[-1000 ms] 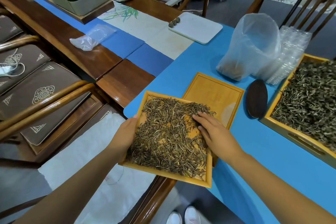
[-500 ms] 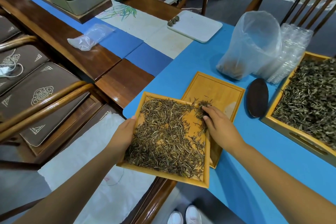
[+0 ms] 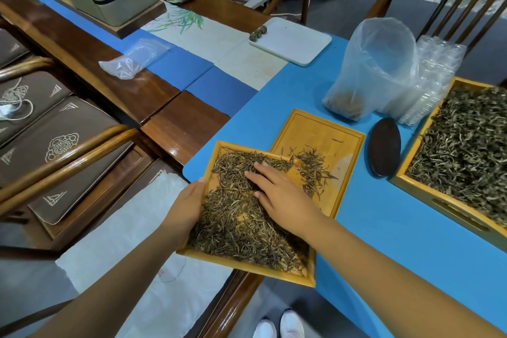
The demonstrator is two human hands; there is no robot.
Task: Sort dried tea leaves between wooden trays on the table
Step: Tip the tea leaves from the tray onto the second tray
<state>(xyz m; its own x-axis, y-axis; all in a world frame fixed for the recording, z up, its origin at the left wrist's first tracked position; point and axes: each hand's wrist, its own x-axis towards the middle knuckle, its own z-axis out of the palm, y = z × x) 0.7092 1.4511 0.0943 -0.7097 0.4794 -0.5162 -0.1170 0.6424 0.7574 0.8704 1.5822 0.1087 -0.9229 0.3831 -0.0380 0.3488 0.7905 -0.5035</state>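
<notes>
Left hand (image 3: pixel 186 207): I'm gripping the held tray's (image 3: pixel 247 269) left rim.
Right hand (image 3: pixel 279 195): fingers relaxed, flat on the tea leaves (image 3: pixel 241 228).
Flat tray (image 3: pixel 337 132): small swept clump (image 3: pixel 312 170).
Technique: I'd rake lightly rightward in thin passes, held tray steady, overlapping.

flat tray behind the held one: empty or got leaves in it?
Not empty. The flat tray holds a small scatter of tea leaves near its front left corner; most of its wooden floor is bare.
</notes>
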